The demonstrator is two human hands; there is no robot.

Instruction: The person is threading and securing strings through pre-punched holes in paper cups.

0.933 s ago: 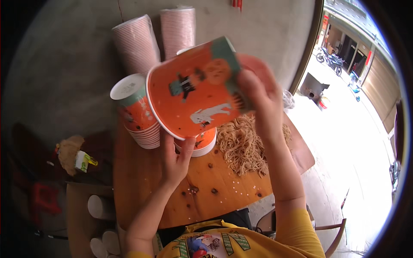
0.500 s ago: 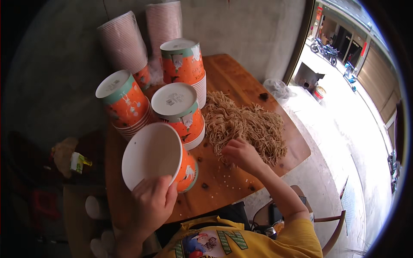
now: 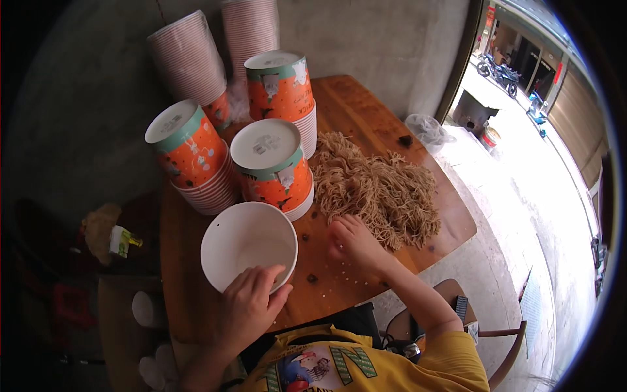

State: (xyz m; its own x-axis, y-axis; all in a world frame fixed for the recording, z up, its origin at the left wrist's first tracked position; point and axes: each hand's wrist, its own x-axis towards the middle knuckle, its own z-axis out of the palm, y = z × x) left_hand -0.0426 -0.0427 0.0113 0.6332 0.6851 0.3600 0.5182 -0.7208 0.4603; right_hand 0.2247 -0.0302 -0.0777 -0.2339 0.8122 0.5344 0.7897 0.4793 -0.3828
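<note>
A white-lined paper bucket [image 3: 245, 236] sits mouth up on the wooden table, near its left side. My left hand [image 3: 251, 304] is at the bucket's near rim, with the fingers over the edge and the thumb apart from them. My right hand [image 3: 356, 243] hovers at the near edge of a heap of tan noodle-like strands [image 3: 379, 186], its fingers curled together. A small white speck shows by its fingertips; whatever else they enclose is hidden. Upside-down stacks of orange and green paper buckets, including the nearest stack [image 3: 271, 163], stand behind the open bucket.
Tall wrapped stacks of paper buckets [image 3: 189, 62] lean by the wall. White bits and dark spots dot the wooden table [image 3: 326, 287]. A clear plastic bag [image 3: 428, 130] lies past its right edge. A wooden chair [image 3: 509, 356] stands at lower right.
The bucket has turned from tilted sideways to mouth up, its orange side now out of sight. My left hand has shifted slightly right, and my right hand has drawn slightly toward me.
</note>
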